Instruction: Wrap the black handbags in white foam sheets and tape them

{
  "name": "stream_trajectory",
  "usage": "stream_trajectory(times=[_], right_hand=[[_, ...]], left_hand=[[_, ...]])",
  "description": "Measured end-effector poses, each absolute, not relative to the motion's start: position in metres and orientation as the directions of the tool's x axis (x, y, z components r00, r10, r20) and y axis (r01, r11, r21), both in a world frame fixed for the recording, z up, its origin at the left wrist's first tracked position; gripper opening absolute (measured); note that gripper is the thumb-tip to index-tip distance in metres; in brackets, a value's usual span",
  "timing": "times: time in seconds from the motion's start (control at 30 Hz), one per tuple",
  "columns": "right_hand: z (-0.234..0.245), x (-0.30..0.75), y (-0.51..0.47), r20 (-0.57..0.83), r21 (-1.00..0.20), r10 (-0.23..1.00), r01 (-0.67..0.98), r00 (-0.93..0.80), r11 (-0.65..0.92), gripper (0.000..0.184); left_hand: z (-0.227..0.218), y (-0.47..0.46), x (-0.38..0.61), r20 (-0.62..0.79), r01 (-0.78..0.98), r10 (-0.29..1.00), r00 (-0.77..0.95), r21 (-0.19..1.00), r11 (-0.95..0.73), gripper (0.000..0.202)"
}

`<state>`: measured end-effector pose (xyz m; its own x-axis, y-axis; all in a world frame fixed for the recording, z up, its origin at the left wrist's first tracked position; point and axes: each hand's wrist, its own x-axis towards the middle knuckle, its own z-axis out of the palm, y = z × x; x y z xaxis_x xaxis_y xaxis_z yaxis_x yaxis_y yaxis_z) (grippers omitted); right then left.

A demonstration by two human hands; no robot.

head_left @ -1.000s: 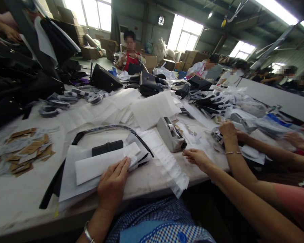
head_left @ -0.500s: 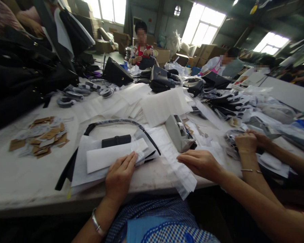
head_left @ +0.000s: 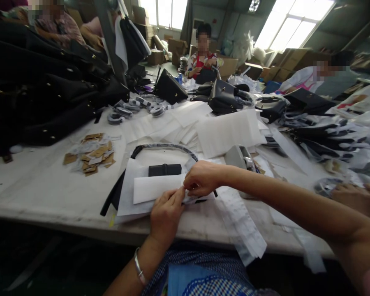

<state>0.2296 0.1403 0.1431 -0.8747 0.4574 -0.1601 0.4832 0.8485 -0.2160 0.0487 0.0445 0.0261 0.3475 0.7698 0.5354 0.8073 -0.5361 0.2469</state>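
My left hand (head_left: 166,213) lies on the right end of a folded white paper wrap (head_left: 156,188), fingers pressed down on it. My right hand (head_left: 202,177) meets it there, curled in a pinch at the paper's right edge; what it pinches is too small to make out. The wrap covers part of a black bag strap (head_left: 160,149) that loops across a white sheet on the table. A small black pad (head_left: 165,169) on the strap shows just above the wrap.
A grey tape dispenser (head_left: 239,156) stands right of my hands, with a long white paper strip (head_left: 243,226) hanging over the table edge. Brown tags (head_left: 91,154) lie left. Black bags pile at far left and back. Other people work around the table; another person's hand (head_left: 354,197) is at right.
My right hand has moved left from beside the tape dispenser to the end of the paper wrap and closed there. The view has shifted left. My left hand stayed on the wrap.
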Motion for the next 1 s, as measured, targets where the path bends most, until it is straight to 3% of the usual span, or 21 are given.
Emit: stream_trajectory(times=[0.07, 0.17, 0.27, 0.5, 0.63, 0.8, 0.9, 1.0], right_hand=[[0.137, 0.221, 0.151, -0.261, -0.154, 0.433, 0.48, -0.863, 0.864, 0.004], [0.132, 0.21, 0.162, -0.415, -0.057, 0.415, 0.479, -0.809, 0.876, 0.014], [0.132, 0.2, 0.167, -0.484, 0.027, 0.417, 0.463, -0.77, 0.886, 0.017], [0.133, 0.188, 0.181, -0.586, 0.008, 0.411, 0.502, -0.699, 0.865, 0.02], [0.13, 0.189, 0.189, -0.581, -0.015, 0.408, 0.511, -0.704, 0.86, 0.021], [0.123, 0.196, 0.207, -0.494, 0.032, 0.518, 0.581, -0.698, 0.813, 0.035], [0.116, 0.201, 0.218, -0.501, -0.035, 0.543, 0.642, -0.674, 0.766, 0.037], [0.111, 0.213, 0.23, -0.436, -0.084, 0.653, 0.751, -0.619, 0.655, 0.037]], left_hand=[[0.025, 0.044, 0.049, 0.53, 0.812, 0.786, 0.319, 0.275, -0.515, 0.04], [0.025, 0.045, 0.05, 0.536, 0.812, 0.792, 0.292, 0.299, -0.501, 0.042], [0.025, 0.045, 0.051, 0.589, 0.796, 0.747, 0.307, 0.27, -0.541, 0.036], [0.019, 0.044, 0.051, 0.649, 0.781, 0.697, 0.305, 0.248, -0.573, 0.029], [0.017, 0.042, 0.052, 0.613, 0.786, 0.724, 0.315, 0.259, -0.561, 0.031], [0.019, 0.044, 0.054, 0.611, 0.787, 0.724, 0.322, 0.252, -0.563, 0.022], [0.021, 0.046, 0.054, 0.614, 0.784, 0.722, 0.319, 0.258, -0.565, 0.021], [0.021, 0.045, 0.054, 0.619, 0.786, 0.719, 0.314, 0.255, -0.563, 0.025]])
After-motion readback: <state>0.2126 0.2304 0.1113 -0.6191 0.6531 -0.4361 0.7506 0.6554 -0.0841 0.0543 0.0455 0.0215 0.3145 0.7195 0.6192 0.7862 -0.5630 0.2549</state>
